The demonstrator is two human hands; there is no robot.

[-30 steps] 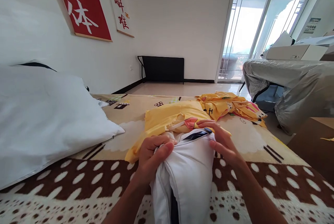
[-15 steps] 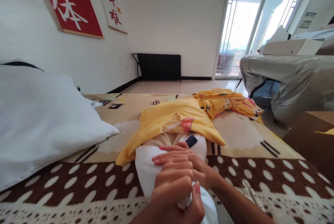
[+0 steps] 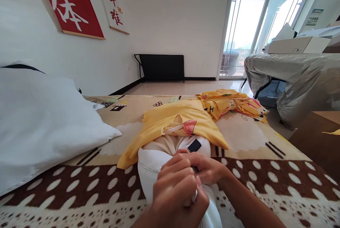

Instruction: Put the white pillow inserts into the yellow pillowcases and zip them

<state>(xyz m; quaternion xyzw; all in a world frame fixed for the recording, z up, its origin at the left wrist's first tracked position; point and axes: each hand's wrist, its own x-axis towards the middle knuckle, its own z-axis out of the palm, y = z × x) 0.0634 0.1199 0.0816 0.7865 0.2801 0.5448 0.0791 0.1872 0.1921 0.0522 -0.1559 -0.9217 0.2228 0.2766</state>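
Looking through the head camera from my remote seat, I see the left hand (image 3: 179,190) and the right hand (image 3: 205,166) together over the near part of a white pillow (image 3: 151,159), low in the view. A yellow cover (image 3: 160,116) lies straight ahead of the fingers, its near edge facing them, and the white pillow spans the space between. The visible length of the white pillow runs forward, veering slightly left, until it passes out of sight beneath or into the yellow cover; I cannot tell which. The right hand reaches farther forward, so it is the nearer of the two to that edge.

The left fingers are clenched, and a scrap of white shows between thumb and fist, so I judge they are gripping the white pillow's fabric. The right fingers are bent and partly hidden behind the left hand; whether they grip or only press, I cannot tell.

The white pillow's shell looks smooth and plump, with a thin seam curving along its left lobe and a dark rectangular patch (image 3: 194,145) on its right. The yellow cover is thin matte cloth splayed into pointed corners, with a frayed gap and a pink print (image 3: 189,127). Beyond it, to the right, lies a crumpled heap of printed cloth (image 3: 228,105). Beneath spreads a soft-looking blanket (image 3: 262,171), dotted in brown and cream.
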